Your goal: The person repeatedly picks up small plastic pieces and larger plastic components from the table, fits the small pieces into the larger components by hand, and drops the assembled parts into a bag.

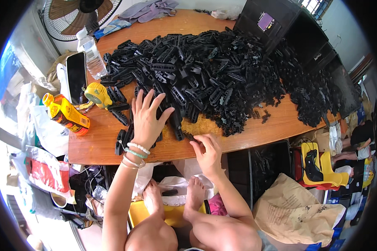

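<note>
A large heap of long black plastic parts [176, 71] covers much of the wooden table [247, 140]. My left hand [148, 121], with beaded bracelets and bangles at the wrist, is spread over the parts at the heap's near left edge. It grips nothing that I can see. Close to the table's front edge, my right hand [208, 154] has its thumb and forefinger drawn together at a small black plastic piece [189, 137]. Smaller black pieces [234, 115] form a denser pile to the right of the long parts.
At the left stand a clear water bottle [92, 56], a phone [76, 77], a yellow mini fan [98, 94] and a yellow-capped drink bottle [67, 115]. Black crates [266, 25] tip onto the table's right side. Below lie a paper bag [295, 211] and a black bin [270, 169].
</note>
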### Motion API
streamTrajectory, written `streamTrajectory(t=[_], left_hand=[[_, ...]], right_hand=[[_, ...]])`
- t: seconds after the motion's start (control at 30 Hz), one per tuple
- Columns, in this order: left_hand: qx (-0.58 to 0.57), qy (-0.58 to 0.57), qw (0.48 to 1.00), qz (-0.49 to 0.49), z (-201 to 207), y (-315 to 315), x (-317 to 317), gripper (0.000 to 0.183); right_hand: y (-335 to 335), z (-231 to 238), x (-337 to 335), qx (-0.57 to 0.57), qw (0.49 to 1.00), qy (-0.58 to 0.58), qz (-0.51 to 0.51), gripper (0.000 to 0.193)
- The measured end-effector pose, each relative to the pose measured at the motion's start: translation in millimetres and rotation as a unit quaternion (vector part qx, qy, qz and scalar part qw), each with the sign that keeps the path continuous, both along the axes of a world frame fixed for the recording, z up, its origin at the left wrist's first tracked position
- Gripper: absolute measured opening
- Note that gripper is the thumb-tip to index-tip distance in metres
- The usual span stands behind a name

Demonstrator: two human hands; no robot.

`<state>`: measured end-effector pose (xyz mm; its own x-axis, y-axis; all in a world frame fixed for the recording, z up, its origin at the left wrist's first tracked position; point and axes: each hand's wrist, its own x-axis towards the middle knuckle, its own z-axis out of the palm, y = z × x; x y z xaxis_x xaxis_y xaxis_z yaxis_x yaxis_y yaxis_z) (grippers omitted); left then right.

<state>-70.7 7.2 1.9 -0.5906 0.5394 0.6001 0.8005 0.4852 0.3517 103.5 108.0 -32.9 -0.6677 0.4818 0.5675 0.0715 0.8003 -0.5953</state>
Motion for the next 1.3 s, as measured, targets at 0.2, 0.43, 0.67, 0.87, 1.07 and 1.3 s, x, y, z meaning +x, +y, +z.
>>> streamTrajectory(t=[0.2, 0.43, 0.67, 0.87, 1.07, 1.3], left_hand=[[-0.087, 0.090, 0.984, -0.123, 19.1, 31.9, -8.2, 0.044], [-0.046, 0.056, 0.989, -0.126, 19.0, 34.4, -15.6, 0.035], [0.253, -0.482, 0.806, -0.232, 25.6, -11.3, 58.7, 0.028], [0.226, -0.604, 0.724, -0.244, 28.1, -28.4, 76.3, 0.023], [0.227, -0.640, 0.698, -0.227, 35.7, -31.4, 89.6, 0.024], [0.265, -0.689, 0.642, -0.209, 41.7, -36.2, 91.0, 0.047]], right_hand=[[1.1, -0.5, 2.3, -0.072, 0.995, 0.069, -0.005, 0.020], [2.3, -2.6, 0.4, -0.054, 0.994, 0.089, -0.030, 0.017], [3.0, 4.4, 5.2, -0.121, 0.986, 0.109, -0.033, 0.014], [-9.8, 48.6, 23.8, -0.213, 0.963, 0.167, -0.013, 0.014], [-19.5, 61.1, 21.1, -0.262, 0.959, 0.110, 0.019, 0.015], [-20.2, 60.8, 14.7, -0.325, 0.934, 0.129, 0.068, 0.015]])
